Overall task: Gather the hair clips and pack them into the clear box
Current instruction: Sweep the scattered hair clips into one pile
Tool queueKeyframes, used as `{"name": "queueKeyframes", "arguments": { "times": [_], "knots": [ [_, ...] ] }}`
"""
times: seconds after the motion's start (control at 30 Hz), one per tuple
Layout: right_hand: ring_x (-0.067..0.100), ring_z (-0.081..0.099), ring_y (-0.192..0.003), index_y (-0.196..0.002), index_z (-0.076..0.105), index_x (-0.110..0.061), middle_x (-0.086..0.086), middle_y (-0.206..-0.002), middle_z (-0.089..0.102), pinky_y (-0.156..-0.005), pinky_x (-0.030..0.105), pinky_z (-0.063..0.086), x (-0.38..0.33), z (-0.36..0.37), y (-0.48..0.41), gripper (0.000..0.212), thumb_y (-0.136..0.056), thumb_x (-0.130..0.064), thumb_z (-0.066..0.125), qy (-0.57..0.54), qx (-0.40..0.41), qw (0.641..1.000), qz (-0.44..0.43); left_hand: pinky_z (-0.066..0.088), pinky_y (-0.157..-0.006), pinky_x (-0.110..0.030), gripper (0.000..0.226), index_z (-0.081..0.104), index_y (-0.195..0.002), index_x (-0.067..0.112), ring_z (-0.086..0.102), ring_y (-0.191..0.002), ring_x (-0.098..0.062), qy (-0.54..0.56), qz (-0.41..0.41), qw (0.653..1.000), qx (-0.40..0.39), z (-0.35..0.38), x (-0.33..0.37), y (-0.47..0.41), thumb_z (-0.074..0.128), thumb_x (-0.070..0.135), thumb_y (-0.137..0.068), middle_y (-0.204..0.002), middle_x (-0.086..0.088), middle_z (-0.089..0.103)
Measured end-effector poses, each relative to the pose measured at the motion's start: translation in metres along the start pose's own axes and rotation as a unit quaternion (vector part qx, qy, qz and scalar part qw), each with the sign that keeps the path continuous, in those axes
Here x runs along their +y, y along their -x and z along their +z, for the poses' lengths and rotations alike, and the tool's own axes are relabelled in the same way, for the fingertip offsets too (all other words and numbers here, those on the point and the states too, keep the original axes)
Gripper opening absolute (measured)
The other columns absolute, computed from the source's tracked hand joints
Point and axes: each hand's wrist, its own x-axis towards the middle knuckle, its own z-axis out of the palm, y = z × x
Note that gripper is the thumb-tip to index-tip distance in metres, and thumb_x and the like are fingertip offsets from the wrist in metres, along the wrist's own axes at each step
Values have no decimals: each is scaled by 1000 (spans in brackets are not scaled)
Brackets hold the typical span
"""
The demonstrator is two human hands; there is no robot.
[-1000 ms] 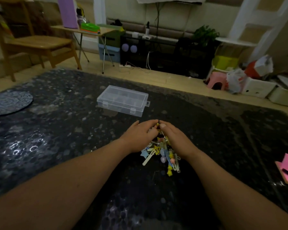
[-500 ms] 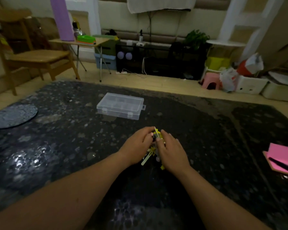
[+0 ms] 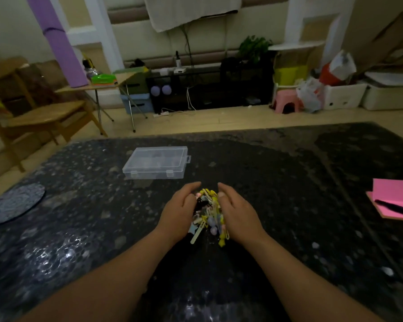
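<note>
Hair clips (image 3: 209, 214): heaped on the tabletop (image 3: 289, 182), directly between the hands.
Hands: left hand (image 3: 179, 212) and right hand (image 3: 237, 214) flank the clips, fingers loosely curved, gripping nothing.
Clear box (image 3: 156, 162): lid down, beyond the clips and to the left; left hand nearer.

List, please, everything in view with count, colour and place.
small plastic hair clips: one pile, mostly yellow, between the hands
clear plastic box: one, transparent, beyond the hands
dark speckled mat: one, black, foreground
pink notepad: one, pink, mat's right edge
round grey pad: one, grey, far left
wooden chair: one, brown, back left
pink plastic stool: one, pink, back right
left hand: one, cupped left of the pile
right hand: one, cupped right of the pile
</note>
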Motion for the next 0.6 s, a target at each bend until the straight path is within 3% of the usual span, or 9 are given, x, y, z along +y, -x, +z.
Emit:
{"name": "queueKeyframes", "arguments": {
  "times": [0.1, 0.23, 0.4, 0.5, 0.6],
  "knots": [
    [13, 38, -153, -163, 41, -29, -7, -167, 43, -124, 33, 26, 1, -4, -18, 52, -114, -42, 36, 13, -19, 1000, 3, 40, -114, -32, 62, 53, -149, 30, 51, -133, -9, -13, -36, 999, 14, -12, -4, -14, 29, 42, -93, -150, 6, 55],
    [12, 25, -160, -167, 33, -27, -7, -172, 35, -131, 38, 9, -6, 2, -43, 54, -115, -43, 27, 123, -120, 984, -43, 31, -123, -39, 54, 46, -155, 24, 47, -141, -15, -103, -11, 992, -69, -8, -5, -30, 25, 33, -106, -156, 2, 52],
    [10, 29, -157, -164, 38, -29, -6, -167, 42, -129, 31, 15, -9, 5, -21, 51, -115, -40, 32, 118, -129, 980, -99, 44, -110, -34, 53, 54, -147, 26, 57, -125, -11, -103, 42, 991, -73, -1, -16, -16, 29, 36, -101, -141, 2, 63],
    [9, 42, -149, -162, 44, -31, -8, -162, 49, -125, 34, 29, -7, 5, -13, 49, -114, -43, 37, 71, -124, 985, -96, 45, -110, -35, 54, 53, -147, 27, 58, -123, -8, -61, 37, 995, -77, -1, -21, -9, 29, 40, -100, -138, 4, 64],
    [9, 55, -136, -149, 58, -32, -10, -149, 60, -115, 34, 41, -10, -3, -29, 43, -113, -48, 41, -57, -84, 995, -24, 40, -114, -32, 59, 53, -149, 21, 52, -132, -8, -12, 26, 999, 16, -9, -19, -11, 31, 42, -99, -144, 7, 57]
  ]
}}
